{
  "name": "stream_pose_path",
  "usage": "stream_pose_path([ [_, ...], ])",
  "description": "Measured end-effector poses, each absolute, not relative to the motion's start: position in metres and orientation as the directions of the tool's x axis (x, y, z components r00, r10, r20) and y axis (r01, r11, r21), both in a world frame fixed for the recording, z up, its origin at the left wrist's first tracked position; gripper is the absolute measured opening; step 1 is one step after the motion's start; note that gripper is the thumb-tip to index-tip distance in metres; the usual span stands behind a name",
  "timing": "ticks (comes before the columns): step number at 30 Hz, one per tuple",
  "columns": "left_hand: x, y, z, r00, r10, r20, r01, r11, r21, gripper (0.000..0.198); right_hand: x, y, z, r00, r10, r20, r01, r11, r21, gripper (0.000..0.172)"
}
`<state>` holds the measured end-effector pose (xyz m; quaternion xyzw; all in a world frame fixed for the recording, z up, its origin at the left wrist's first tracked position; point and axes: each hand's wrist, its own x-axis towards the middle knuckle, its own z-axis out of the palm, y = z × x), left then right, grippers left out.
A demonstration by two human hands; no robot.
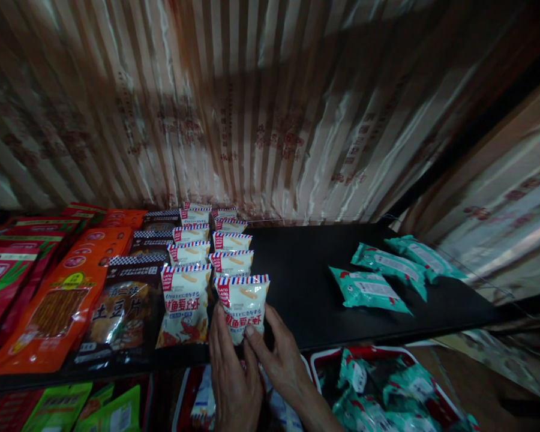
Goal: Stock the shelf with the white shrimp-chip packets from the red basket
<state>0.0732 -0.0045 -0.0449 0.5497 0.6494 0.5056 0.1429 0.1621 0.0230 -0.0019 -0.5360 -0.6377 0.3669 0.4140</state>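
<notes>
My left hand (233, 366) and my right hand (281, 357) hold a small white snack bag (247, 294) with a red-and-blue striped top edge, at the front of the black shelf. The left fingers lie stretched along its left side and lower front. My right thumb presses on the front while the other fingers wrap its right edge. The bag stands upright, its bottom partly hidden by my hands. Directly to its left stands a matching snack bag (184, 306). More of these bags stand in two rows behind, such as one white bag (231, 263).
Brown potato-slice bags (121, 306) and orange snack packs (67, 300) stand at left. Teal packets (371, 291) lie on the black shelf (297, 258) at right. Below are a red basket (317, 360) of teal packets and green packs (58, 408). Draped striped sheeting (252, 108) hangs behind.
</notes>
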Motion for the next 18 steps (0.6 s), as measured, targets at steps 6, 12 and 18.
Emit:
stream_pose_path([
  [6, 0.073, -0.004, -0.044, -0.361, 0.851, 0.38, 0.583, -0.112, 0.805, 0.056, 0.162, 0.023, -0.001, -0.073, 0.989, 0.126, 0.392, 0.144, -0.908, 0.038],
  [12, 0.074, -0.006, -0.042, -0.377, 0.857, 0.352, 0.557, -0.094, 0.825, 0.061, 0.164, 0.022, -0.01, -0.012, 0.991, 0.134, 0.411, 0.127, -0.903, 0.043],
  [18, 0.074, -0.006, -0.041, -0.374, 0.86, 0.346, 0.532, -0.106, 0.84, 0.061, 0.167, 0.021, -0.013, 0.013, 0.989, 0.145, 0.421, 0.126, -0.898, 0.048],
])
